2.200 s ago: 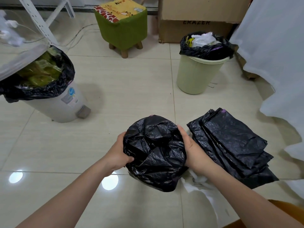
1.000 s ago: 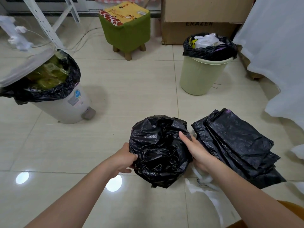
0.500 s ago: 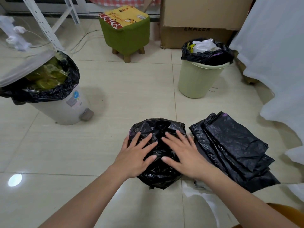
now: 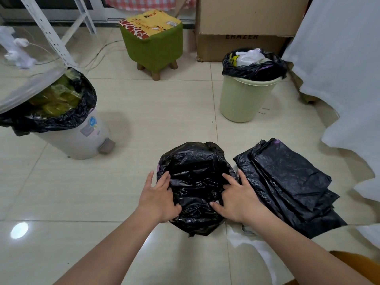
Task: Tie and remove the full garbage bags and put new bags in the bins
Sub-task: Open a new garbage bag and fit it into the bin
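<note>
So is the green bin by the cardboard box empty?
No, the green bin has a black bag stuffed with white rubbish up to its rim.

On the pale tiled floor, a crumpled black plastic garbage bag sits between two hands. The left hand and right hand press its sides with straight, spread fingers. Just right lies a stack of folded black plastic bags. Farther off stand a white pedal bin and a pale green round bin, both lined in black and full.
</note>
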A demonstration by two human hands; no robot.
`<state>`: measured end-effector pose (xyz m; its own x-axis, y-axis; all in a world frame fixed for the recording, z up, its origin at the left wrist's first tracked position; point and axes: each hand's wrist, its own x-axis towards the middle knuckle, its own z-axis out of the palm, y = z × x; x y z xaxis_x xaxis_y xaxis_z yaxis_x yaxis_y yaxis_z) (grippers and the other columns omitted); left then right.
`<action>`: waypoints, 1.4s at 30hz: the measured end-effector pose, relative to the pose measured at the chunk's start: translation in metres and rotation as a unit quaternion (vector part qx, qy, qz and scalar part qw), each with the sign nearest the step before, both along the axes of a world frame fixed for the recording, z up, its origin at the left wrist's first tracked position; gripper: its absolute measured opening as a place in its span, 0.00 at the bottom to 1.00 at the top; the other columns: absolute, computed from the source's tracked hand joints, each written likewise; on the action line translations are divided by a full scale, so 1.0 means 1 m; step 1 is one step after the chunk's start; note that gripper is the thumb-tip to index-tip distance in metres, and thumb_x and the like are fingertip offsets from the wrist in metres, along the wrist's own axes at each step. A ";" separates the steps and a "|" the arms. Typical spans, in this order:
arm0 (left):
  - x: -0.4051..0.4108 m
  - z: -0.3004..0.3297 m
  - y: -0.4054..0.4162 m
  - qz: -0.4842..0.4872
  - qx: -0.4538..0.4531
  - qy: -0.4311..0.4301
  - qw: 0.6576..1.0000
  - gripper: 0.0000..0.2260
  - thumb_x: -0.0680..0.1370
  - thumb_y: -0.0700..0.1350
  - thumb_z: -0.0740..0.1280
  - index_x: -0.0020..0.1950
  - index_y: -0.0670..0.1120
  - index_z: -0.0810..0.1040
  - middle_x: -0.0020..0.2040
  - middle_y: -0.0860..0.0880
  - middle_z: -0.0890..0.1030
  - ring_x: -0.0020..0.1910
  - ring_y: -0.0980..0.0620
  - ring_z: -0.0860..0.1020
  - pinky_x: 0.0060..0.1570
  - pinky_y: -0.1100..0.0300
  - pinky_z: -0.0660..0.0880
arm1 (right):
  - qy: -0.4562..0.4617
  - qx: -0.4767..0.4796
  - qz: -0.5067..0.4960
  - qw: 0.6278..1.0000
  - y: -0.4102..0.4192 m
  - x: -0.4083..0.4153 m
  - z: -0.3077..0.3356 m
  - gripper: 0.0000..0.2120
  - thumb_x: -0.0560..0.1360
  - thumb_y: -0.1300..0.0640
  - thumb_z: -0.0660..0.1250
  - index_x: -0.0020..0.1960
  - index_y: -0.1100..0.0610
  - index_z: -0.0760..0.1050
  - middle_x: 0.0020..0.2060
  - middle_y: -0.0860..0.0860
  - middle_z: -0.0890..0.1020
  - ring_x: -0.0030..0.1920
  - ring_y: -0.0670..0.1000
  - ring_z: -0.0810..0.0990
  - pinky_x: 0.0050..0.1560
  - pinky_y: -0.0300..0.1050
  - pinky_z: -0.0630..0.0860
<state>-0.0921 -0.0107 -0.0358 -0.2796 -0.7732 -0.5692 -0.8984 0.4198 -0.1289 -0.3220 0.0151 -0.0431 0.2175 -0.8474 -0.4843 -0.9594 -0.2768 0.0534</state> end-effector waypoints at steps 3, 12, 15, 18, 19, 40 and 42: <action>-0.003 0.001 0.002 -0.003 -0.023 0.067 0.997 0.28 0.78 0.60 0.53 0.74 0.49 0.65 0.80 0.48 0.51 0.78 0.50 0.38 0.68 0.42 0.27 | -0.031 -0.014 -0.007 0.999 -0.001 0.002 0.003 0.32 0.78 0.33 0.49 0.58 0.56 0.79 0.62 0.51 0.77 0.78 0.53 0.48 0.73 0.62 0.30; 0.001 0.005 0.005 -0.018 0.130 0.088 0.987 0.28 0.80 0.65 0.42 0.66 0.59 0.76 0.79 0.58 0.56 0.78 0.48 0.37 0.70 0.39 0.27 | -0.046 0.091 0.039 0.994 0.004 0.002 0.011 0.38 0.79 0.32 0.39 0.58 0.49 0.82 0.63 0.44 0.79 0.79 0.47 0.47 0.71 0.55 0.23; -0.001 0.004 0.005 -0.018 0.076 0.064 0.995 0.31 0.80 0.64 0.38 0.73 0.55 0.70 0.78 0.54 0.59 0.78 0.49 0.38 0.71 0.42 0.27 | -0.021 0.082 0.032 0.996 0.001 -0.001 0.009 0.41 0.79 0.33 0.37 0.52 0.54 0.84 0.60 0.47 0.81 0.78 0.46 0.50 0.73 0.54 0.27; -0.004 0.002 0.006 -0.018 0.024 0.055 0.998 0.31 0.81 0.63 0.39 0.74 0.52 0.69 0.77 0.50 0.62 0.79 0.50 0.40 0.72 0.44 0.30 | -0.005 0.074 0.020 0.997 -0.001 0.000 0.005 0.38 0.80 0.34 0.40 0.47 0.56 0.84 0.59 0.49 0.81 0.78 0.47 0.51 0.75 0.54 0.30; -0.003 0.001 0.007 -0.017 0.013 0.061 0.998 0.30 0.82 0.62 0.41 0.71 0.50 0.72 0.76 0.49 0.64 0.79 0.50 0.42 0.73 0.43 0.31 | -0.003 0.068 0.015 0.998 -0.001 0.000 0.005 0.36 0.81 0.35 0.43 0.47 0.56 0.83 0.59 0.50 0.81 0.78 0.48 0.52 0.75 0.54 0.31; -0.006 0.000 0.000 -0.016 0.023 0.088 0.996 0.38 0.74 0.74 0.44 0.77 0.53 0.60 0.80 0.47 0.42 0.76 0.49 0.32 0.68 0.42 0.24 | -0.023 0.100 -0.011 0.995 -0.016 0.018 0.015 0.35 0.76 0.29 0.42 0.75 0.46 0.65 0.76 0.47 0.64 0.78 0.54 0.36 0.68 0.64 0.22; -0.001 -0.002 0.003 -0.030 0.030 0.051 0.998 0.38 0.75 0.73 0.43 0.74 0.52 0.66 0.80 0.45 0.42 0.76 0.50 0.31 0.68 0.42 0.24 | 0.060 0.168 -0.010 0.984 -0.011 0.019 0.016 0.39 0.76 0.28 0.38 0.72 0.48 0.70 0.75 0.48 0.67 0.78 0.53 0.36 0.68 0.65 0.22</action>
